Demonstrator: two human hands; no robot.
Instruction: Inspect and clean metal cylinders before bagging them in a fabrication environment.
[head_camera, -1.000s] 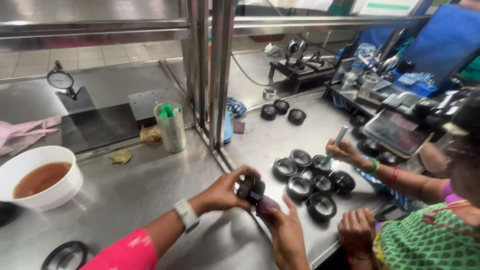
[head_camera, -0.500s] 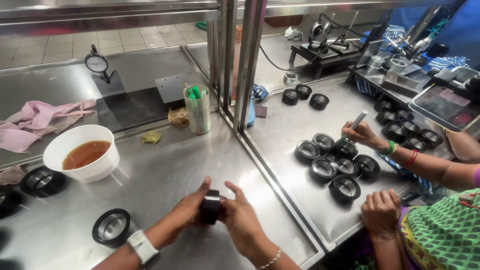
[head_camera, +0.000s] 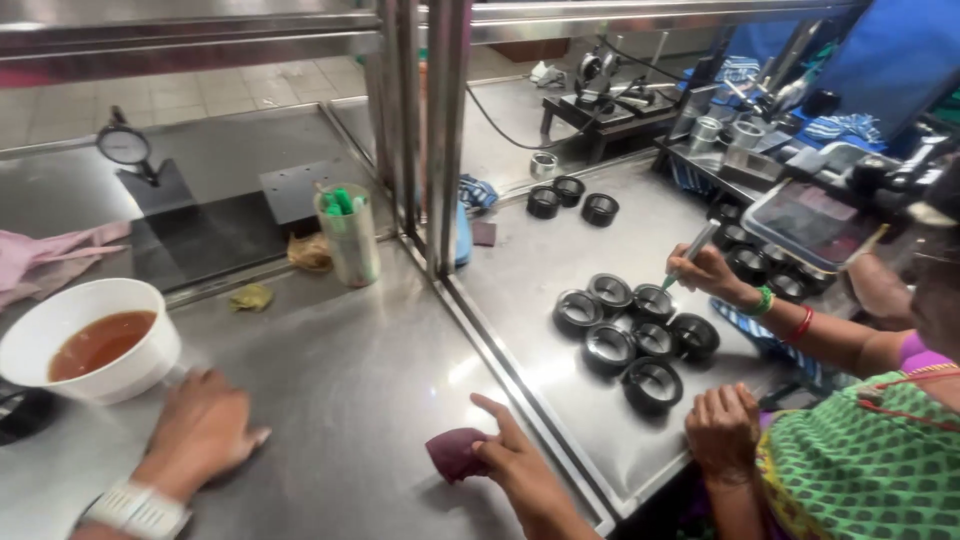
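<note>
Right hand (head_camera: 515, 465) grasps a purple cloth (head_camera: 455, 455) on the steel bench (head_camera: 350, 400); left hand (head_camera: 200, 425) rests flat, released (beside the white bowl (head_camera: 90, 340)). No part in hand.

The steel surface (head_camera: 360, 400) carried a white bowl (head_camera: 90, 340) of brown liquid just beyond the left hand (head_camera: 200, 430), a maroon cloth (head_camera: 455, 452) under the right hand (head_camera: 515, 460) — and, farther right, a cluster of black rings (head_camera: 630, 330) — a cup (head_camera: 350, 235) stood beyond.

One head-worn view looks steeply down, close over the steel table (head_camera: 360, 390).
</note>
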